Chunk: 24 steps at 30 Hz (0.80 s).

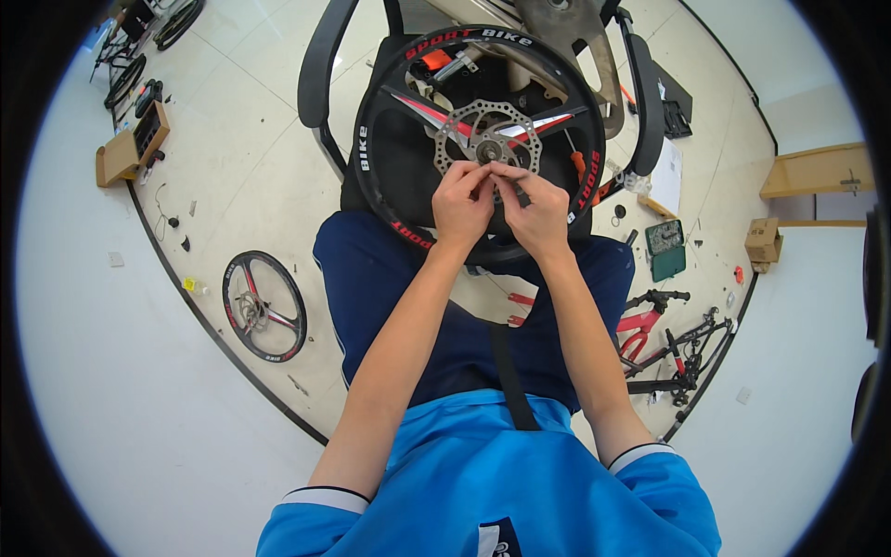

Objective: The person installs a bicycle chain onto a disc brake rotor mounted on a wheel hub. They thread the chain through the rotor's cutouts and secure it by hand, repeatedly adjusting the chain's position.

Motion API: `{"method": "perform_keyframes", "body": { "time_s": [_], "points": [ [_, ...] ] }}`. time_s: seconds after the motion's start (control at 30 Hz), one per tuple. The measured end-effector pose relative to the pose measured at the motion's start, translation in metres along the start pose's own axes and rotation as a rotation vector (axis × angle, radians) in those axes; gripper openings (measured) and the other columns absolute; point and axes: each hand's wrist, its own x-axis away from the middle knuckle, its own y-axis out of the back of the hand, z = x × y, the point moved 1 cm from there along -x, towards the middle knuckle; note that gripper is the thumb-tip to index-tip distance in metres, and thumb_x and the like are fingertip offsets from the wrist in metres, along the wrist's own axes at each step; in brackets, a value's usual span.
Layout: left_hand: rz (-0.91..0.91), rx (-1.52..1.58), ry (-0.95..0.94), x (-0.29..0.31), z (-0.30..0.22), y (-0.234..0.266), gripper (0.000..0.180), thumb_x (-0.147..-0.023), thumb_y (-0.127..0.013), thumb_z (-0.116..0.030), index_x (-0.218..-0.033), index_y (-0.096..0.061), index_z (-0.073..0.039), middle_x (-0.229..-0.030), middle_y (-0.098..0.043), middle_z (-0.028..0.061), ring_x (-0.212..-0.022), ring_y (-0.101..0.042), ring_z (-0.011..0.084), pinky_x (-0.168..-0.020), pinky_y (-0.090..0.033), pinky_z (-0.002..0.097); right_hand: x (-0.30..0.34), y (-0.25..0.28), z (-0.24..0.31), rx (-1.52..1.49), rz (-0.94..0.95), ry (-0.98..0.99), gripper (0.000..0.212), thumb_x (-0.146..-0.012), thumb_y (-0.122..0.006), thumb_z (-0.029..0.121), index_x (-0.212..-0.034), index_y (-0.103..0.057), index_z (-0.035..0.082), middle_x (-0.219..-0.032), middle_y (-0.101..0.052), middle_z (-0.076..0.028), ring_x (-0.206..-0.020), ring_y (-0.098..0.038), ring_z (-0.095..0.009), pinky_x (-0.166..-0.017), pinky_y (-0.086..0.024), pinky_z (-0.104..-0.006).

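A black bike wheel [368, 110] with red and silver spokes lies across a black chair seat, its near rim over my thighs. At its centre sits a perforated silver brake disc [531, 139] around the hub axle [490, 151]. My left hand [462, 206] and my right hand [535, 209] meet just on the near side of the axle, above the disc. The fingertips of both are pinched together. Whatever they hold is too small or too hidden to make out.
Black armrests [324, 70] flank the wheel. Another wheel [264, 306] lies on the floor at left. At right are a red and black bike frame [677, 348], a green case [665, 251] and a cardboard box [764, 240]. An orange-handled screwdriver [578, 165] shows through the wheel.
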Motion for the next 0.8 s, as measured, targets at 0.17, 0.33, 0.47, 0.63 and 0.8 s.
{"method": "perform_keyframes", "body": {
  "time_s": [0.17,0.33,0.47,0.63,0.8],
  "points": [
    [0.01,0.063,0.087,0.0,-0.003,0.001,0.019,-0.082,-0.074,0.0,-0.101,-0.077,-0.003,-0.089,-0.067,0.0078,-0.065,-0.066,0.0204,-0.059,-0.052,0.0308,-0.003,0.004,0.001,0.097,0.065,-0.059,0.02,-0.082,-0.079,0.005,-0.102,-0.076,0.001,-0.092,-0.076,-0.013,-0.079,-0.075,-0.024,-0.071,-0.058,-0.0303],
    [0.007,-0.009,-0.024,-0.001,0.0,0.0,0.019,-0.085,-0.072,-0.003,-0.103,-0.078,-0.007,-0.09,-0.066,0.0072,-0.067,-0.066,0.024,-0.061,-0.053,0.0338,-0.009,-0.002,0.002,-0.008,-0.017,0.036,0.022,-0.082,-0.079,0.004,-0.104,-0.076,0.001,-0.094,-0.076,-0.013,-0.08,-0.074,-0.024,-0.073,-0.057,-0.0306],
    [0.05,-0.14,-0.03,0.0,-0.004,0.0,0.023,-0.087,-0.07,-0.008,-0.109,-0.077,-0.01,-0.092,-0.064,0.0059,-0.068,-0.065,0.0272,-0.062,-0.054,0.0362,-0.005,-0.002,0.004,-0.005,-0.029,0.069,0.021,-0.082,-0.078,0.004,-0.103,-0.075,0.002,-0.091,-0.075,-0.013,-0.077,-0.073,-0.026,-0.07,-0.057,-0.0323],
    [0.115,-0.129,-0.006,0.0,-0.015,0.004,0.028,-0.086,-0.07,0.001,-0.113,-0.076,-0.006,-0.097,-0.063,0.0056,-0.068,-0.066,0.0197,-0.061,-0.053,0.0302,-0.001,0.005,-0.003,0.002,0.011,-0.035,0.02,-0.083,-0.08,0.004,-0.102,-0.075,-0.001,-0.089,-0.075,-0.013,-0.075,-0.073,-0.021,-0.069,-0.056,-0.0295],
    [0.019,0.043,0.008,0.001,-0.011,0.002,0.03,-0.081,-0.073,0.004,-0.109,-0.076,-0.005,-0.097,-0.067,0.0065,-0.065,-0.066,0.0185,-0.059,-0.053,0.0285,-0.006,0.001,-0.004,-0.005,0.024,-0.03,0.016,-0.081,-0.079,0.004,-0.095,-0.073,0.0,-0.085,-0.073,-0.012,-0.074,-0.07,-0.023,-0.068,-0.054,-0.0319]
  ]
}}
